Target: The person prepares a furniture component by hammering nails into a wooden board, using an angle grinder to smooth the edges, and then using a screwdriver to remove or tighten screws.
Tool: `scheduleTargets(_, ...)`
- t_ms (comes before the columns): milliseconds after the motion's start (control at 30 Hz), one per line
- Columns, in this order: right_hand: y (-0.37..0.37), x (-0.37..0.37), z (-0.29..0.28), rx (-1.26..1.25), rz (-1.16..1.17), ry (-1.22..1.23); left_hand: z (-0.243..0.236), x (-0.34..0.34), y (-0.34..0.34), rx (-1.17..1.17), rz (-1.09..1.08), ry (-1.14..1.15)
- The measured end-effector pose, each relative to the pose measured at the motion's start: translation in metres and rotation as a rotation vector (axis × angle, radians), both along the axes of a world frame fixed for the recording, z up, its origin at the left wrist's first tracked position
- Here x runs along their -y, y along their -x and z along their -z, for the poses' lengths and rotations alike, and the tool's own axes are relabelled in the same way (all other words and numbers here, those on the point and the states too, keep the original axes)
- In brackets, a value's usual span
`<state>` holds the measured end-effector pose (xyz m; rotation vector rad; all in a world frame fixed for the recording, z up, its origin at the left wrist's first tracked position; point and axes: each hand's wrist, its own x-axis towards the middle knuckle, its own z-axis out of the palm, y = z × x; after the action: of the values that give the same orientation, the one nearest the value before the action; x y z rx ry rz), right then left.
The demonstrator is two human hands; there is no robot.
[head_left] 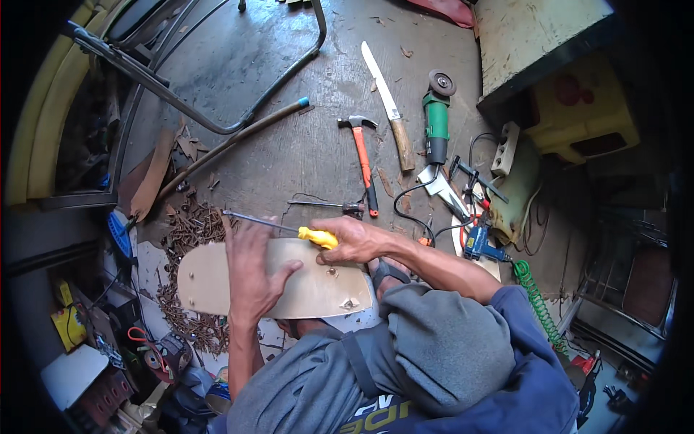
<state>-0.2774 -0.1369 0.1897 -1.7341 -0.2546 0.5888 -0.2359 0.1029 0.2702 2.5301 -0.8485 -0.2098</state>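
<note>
A pale wooden board (303, 289) with rounded ends lies across my lap, with small metal fittings near both ends and a chipped patch at its right end. My right hand (350, 240) is closed around the yellow handle of a screwdriver (318, 237). The screwdriver's long shaft points left above the board's far edge and passes by the fingers of my left hand (253, 271). That left hand rests on the board, fingers stretched toward the far edge and thumb apart. Its fingertips are slightly blurred.
Many rusty screws or nails (191, 282) lie left of the board. Ahead are a claw hammer (361, 163), a long knife (390, 108) and a green angle grinder (437, 119). A blue air tool (483, 244) with a green coiled hose (538, 304) lies right. A metal-framed chair (231, 130) stands far left.
</note>
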Motion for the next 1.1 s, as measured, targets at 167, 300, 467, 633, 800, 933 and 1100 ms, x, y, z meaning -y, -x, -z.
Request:
scheduleTargets(167,0.000,0.015,0.020,0.155,0.251,0.173,0.022,-0.004,0.000,-0.451,-0.299,-0.126)
scheduleTargets(300,-0.003,0.083,0.074,0.263,0.712,0.745,0.057,-0.047,-0.004,-0.439,-0.563,-0.088)
scheduleTargets(467,0.005,0.151,0.103,0.140,0.815,0.978,0.089,-0.106,0.008,-0.461,-0.808,0.166)
scheduleTargets(633,0.028,0.169,0.109,0.083,0.848,0.930,0.099,-0.145,0.008,-0.586,-0.827,0.332)
scheduleTargets(800,0.044,0.179,0.119,0.201,0.779,0.923,0.089,-0.156,0.005,-0.738,-0.804,0.397)
scheduleTargets(933,0.041,0.182,0.124,0.237,0.737,1.025,0.096,-0.152,0.004,-0.877,-0.809,0.565)
scheduleTargets(1100,0.044,0.154,0.104,0.288,0.878,0.894,0.119,-0.147,0.004,-0.983,-0.862,0.615)
